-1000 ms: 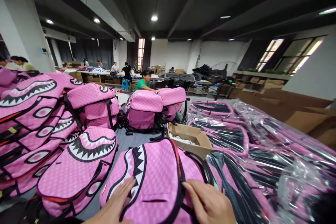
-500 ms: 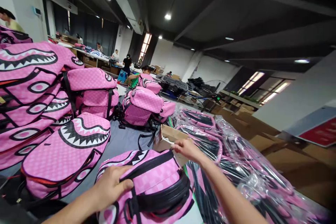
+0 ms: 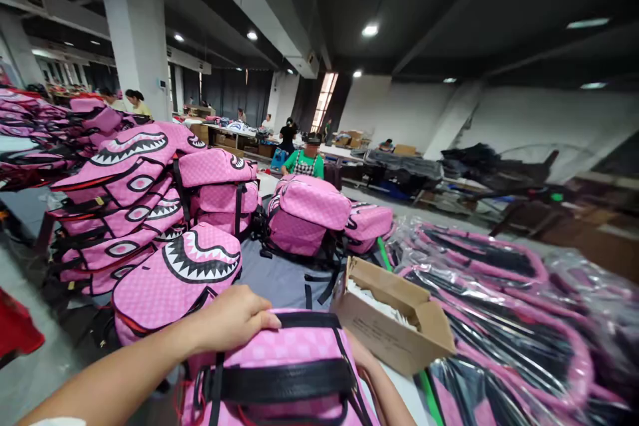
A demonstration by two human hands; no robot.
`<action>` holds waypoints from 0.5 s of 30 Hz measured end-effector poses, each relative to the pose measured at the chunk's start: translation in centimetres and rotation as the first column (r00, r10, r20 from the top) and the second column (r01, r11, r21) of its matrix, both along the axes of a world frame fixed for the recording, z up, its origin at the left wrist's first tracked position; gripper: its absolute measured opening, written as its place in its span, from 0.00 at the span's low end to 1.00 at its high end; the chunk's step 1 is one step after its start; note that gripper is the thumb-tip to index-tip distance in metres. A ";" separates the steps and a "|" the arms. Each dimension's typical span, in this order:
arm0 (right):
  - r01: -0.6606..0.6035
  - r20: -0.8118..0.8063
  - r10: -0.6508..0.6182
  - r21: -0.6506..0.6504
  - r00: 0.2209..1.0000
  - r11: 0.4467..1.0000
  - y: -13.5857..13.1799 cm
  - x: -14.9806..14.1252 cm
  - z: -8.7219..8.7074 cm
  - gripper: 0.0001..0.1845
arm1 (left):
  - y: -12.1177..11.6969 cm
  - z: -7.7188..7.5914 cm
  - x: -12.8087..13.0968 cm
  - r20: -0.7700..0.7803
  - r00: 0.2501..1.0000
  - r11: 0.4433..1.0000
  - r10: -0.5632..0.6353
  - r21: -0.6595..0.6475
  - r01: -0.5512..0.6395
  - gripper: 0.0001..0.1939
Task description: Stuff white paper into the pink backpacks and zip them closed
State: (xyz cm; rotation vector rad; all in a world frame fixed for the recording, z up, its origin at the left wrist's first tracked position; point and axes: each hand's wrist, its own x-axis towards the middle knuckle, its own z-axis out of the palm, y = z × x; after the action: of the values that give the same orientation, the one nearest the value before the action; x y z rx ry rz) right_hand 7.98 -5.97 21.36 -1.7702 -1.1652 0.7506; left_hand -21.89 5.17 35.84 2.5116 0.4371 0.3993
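A pink checked backpack (image 3: 289,349) with black trim and a padded black handle stands close in front of me. My left hand (image 3: 237,319) grips its upper left edge, thumb lying on the black trim and the other fingers bent over the far side. Along the bag's right side is my right hand (image 3: 360,354), its fingers hidden behind the bag. Just beyond that hand sits an open cardboard box (image 3: 384,339) with white slips (image 3: 382,306) inside. Left of the bag lies another pink backpack (image 3: 150,286) with a printed toothed mouth.
Pink backpacks are piled high on the left (image 3: 120,206), and more (image 3: 309,213) stand farther back on the grey table (image 3: 284,279). Plastic-wrapped pink-and-black bags (image 3: 504,319) cover the right side. Across the table is a person in a green top (image 3: 309,165).
My right hand has left the cardboard box and moved to the backpack's right side. The backpack is now turned more squarely towards me. My view has swung left.
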 end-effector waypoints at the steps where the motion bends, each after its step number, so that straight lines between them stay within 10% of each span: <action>1: -0.008 -0.047 0.010 0.039 0.999 0.999 0.3 0.2 -0.6 0.23 | 0.3 0.0 0.4 -0.004 1.000 1.000 0.005 -0.011 -0.005 0.20; 8: 0.225 -0.191 -0.195 0.147 0.962 0.963 1.6 3.5 -0.1 0.19 | 3.8 0.9 1.7 -0.058 0.978 0.969 0.200 -0.133 -0.206 0.24; 11: 0.249 -0.197 -0.207 0.226 0.958 0.942 1.0 3.1 3.3 0.23 | 4.9 1.3 1.8 -0.085 0.961 0.942 0.264 -0.190 -0.276 0.25; 15: -0.060 -0.033 0.076 0.341 0.997 0.938 0.0 0.0 9.4 0.20 | 5.1 1.5 1.9 -0.112 0.949 0.920 0.296 -0.235 -0.315 0.24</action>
State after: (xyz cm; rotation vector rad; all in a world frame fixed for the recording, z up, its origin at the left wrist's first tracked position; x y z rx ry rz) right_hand 7.96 -5.95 30.71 -1.4248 -1.2473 0.5854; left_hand -20.01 10.26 37.38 2.2193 0.8618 0.3450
